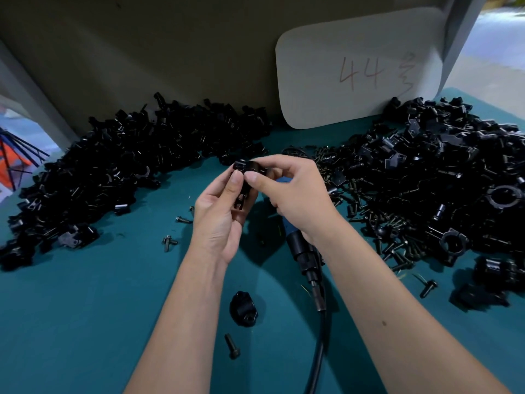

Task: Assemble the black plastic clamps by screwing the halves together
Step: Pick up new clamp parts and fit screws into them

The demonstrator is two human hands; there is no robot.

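Centrally, teal table, black clamp heaps, white card

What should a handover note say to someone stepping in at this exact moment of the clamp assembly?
Left hand and right hand both pinch one black clamp above the teal table.
Electric screwdriver lies under the right wrist, unused.
Loose clamp half and a screw lie near the table's front edge.
Piles of parts left, parts and screws right.
Whether the held clamp is screwed cannot be told; the piles remain.
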